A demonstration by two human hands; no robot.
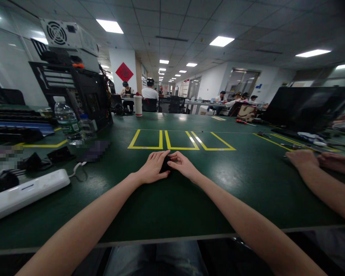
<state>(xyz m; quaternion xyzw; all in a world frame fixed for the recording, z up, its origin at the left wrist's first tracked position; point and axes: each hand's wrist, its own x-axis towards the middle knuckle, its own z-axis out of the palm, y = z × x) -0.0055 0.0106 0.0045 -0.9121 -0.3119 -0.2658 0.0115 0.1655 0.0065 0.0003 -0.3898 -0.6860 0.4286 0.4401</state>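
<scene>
A small black object point(165, 165) sits at the green tabletop between my two hands, mostly covered by fingers, so its kind is unclear. My left hand point(153, 168) closes round its left side, with the thumb in front and the fingers reaching over the far side. From the right, my right hand point(184, 165) has its thumb and bent fingers pressed against the same object. Just beyond both hands, yellow tape outlines point(180, 148) mark the green table point(172, 207).
At left are a white power strip point(31, 191), a water bottle point(67, 120) and an open computer case point(89, 96). A lidded cup point(138, 105) stands at the far edge. Another person's hands point(304, 159) rest at right, near tools and a black monitor point(304, 109).
</scene>
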